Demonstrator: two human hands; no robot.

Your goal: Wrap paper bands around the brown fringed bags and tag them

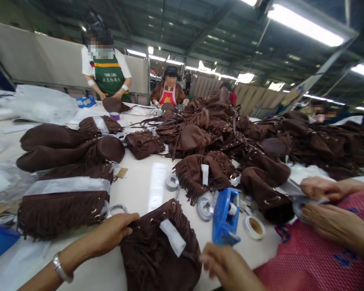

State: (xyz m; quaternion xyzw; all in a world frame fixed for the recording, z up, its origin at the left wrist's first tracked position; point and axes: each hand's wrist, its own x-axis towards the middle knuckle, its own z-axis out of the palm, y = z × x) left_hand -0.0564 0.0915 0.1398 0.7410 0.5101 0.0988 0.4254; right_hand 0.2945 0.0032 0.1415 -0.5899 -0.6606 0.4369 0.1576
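Note:
A dark brown fringed bag (pixel 160 258) with gold eyelets lies in front of me at the table's near edge. My left hand (pixel 117 232), with a silver bangle on the wrist, pinches the bag's upper left edge between thumb and fingers. A white paper strip (pixel 172 237) is on the bag's upper side. My right hand (pixel 227 264) is beside the bag's right edge, its fingers curled and smeared by motion; whether it grips anything cannot be made out. A blue tape dispenser (pixel 227 216) stands just beyond it, with a roll of white tape (pixel 254 227) to the right.
Several wrapped brown bags (pixel 63 206) lie at left, and a large heap of bags (pixel 218 121) fills the back. Coiled grey straps (pixel 205 208) lie mid-table. At right, a co-worker's hands (pixel 330 218) and pink sleeve (pixel 327 258) are close by. Two people work across the table.

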